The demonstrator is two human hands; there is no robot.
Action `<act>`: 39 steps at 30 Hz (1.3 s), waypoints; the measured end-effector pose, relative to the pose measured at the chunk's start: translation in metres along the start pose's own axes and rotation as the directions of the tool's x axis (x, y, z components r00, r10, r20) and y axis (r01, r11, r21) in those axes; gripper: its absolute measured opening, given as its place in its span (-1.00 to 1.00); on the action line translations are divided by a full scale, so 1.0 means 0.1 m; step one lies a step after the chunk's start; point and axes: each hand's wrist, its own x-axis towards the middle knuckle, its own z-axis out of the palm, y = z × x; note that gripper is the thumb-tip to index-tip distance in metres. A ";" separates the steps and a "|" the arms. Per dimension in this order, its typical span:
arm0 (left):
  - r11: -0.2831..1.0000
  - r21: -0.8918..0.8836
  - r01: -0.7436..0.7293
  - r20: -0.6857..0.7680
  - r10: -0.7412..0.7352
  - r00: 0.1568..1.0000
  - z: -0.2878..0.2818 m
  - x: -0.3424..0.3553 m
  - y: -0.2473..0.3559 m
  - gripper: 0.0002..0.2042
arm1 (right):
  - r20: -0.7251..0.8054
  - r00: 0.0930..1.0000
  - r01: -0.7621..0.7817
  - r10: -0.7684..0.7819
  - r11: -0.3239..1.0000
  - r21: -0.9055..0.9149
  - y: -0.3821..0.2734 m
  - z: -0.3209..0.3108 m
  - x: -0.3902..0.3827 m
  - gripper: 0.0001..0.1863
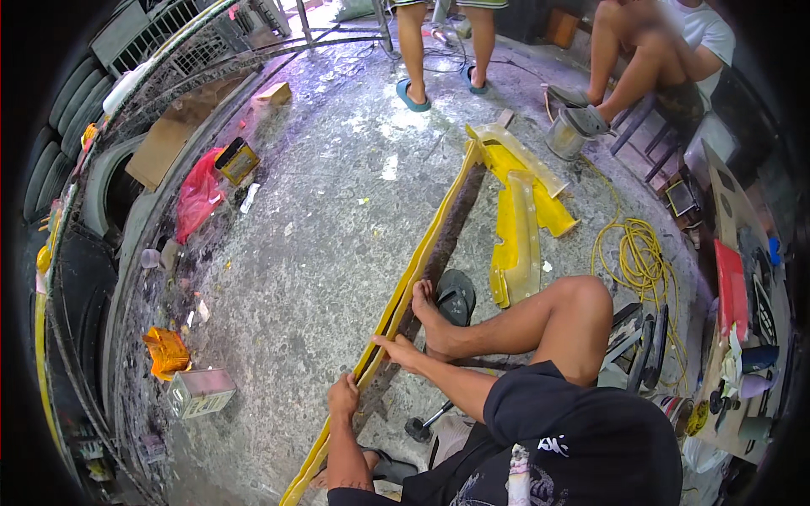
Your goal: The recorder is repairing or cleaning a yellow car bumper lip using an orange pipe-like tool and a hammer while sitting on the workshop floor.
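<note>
A long yellow strip (445, 211) with a dark slit along its lower half runs diagonally from the bottom edge to some yellow molded pieces (515, 244) with translucent parts on the floor. My left hand (344, 392) is closed on the strip's edge in the lower middle. A little farther along it, my right hand (395, 350) grips the same strip, fingers partly hidden. My bare right foot (426, 308) rests beside the strip, next to a black flip-flop (457, 295).
Two other people, one standing (411, 51) and one seated (641, 72), are at the top. A yellow cord coil (633, 257) and cluttered board (726, 211) are at right. A metal can (201, 394), red bag (198, 194) and curved rail (236, 46) are at left.
</note>
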 end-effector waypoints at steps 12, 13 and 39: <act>0.996 -0.060 -0.062 -0.036 0.060 0.998 -0.01 0.04 -0.20 -0.62 | -0.009 0.997 0.078 -0.078 0.997 -0.017 -0.09 0.09 -0.11 -0.66; 0.997 -0.054 -0.049 -0.052 0.046 0.998 -0.03 0.04 -0.20 -0.61 | 0.019 0.999 0.051 -0.050 0.997 -0.055 -0.13 0.09 -0.09 -0.63; 0.992 -0.109 0.065 -0.017 -0.067 0.998 -0.10 -0.55 0.07 -0.55 | 0.124 0.976 0.010 0.178 0.534 -0.845 0.01 -0.99 -0.74 -0.73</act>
